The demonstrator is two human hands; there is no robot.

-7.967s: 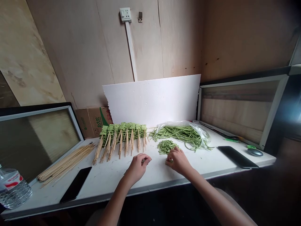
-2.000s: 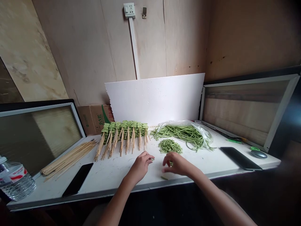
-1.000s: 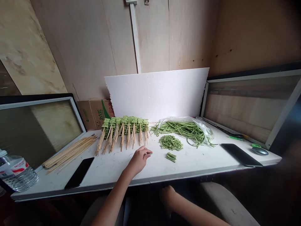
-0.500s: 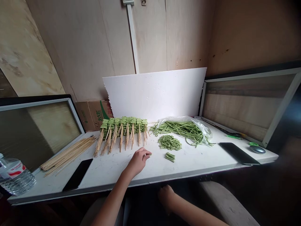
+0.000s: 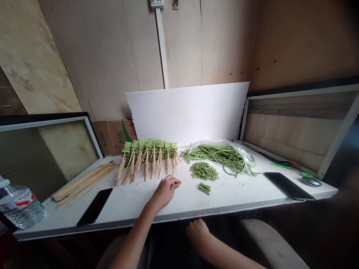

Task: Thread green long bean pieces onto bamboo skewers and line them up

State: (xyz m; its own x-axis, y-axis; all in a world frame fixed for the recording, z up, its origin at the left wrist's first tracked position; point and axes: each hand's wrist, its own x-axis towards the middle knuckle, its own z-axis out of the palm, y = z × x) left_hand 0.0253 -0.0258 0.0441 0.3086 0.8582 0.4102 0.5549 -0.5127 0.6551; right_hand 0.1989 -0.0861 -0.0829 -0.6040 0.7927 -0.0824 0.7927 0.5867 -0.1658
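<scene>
My left hand (image 5: 166,189) is over the front of the white table, thumb and fingers pinched together. A small greenish tip of a cut long bean piece shows at the fingertips. My right hand (image 5: 198,232) is curled below the table's front edge; its fingers are mostly hidden, and I cannot make out what is in them. To the right of my left hand lies a small bundle of cut bean pieces (image 5: 204,188). Behind that is a heap of cut beans (image 5: 204,170). Skewered beans (image 5: 151,145) are stacked at the back left, their sticks pointing forward.
Long whole beans (image 5: 218,154) spill from a clear plastic bag at the back. Loose bamboo skewers (image 5: 84,183), a black phone (image 5: 95,206) and a water bottle (image 5: 21,205) are at left. Another dark phone (image 5: 288,185) lies right. A white foam board (image 5: 187,114) stands behind.
The camera view has shifted slightly, so the table's things appear a little farther right. My left hand keeps its pinch, and my right hand stays curled below the edge.
</scene>
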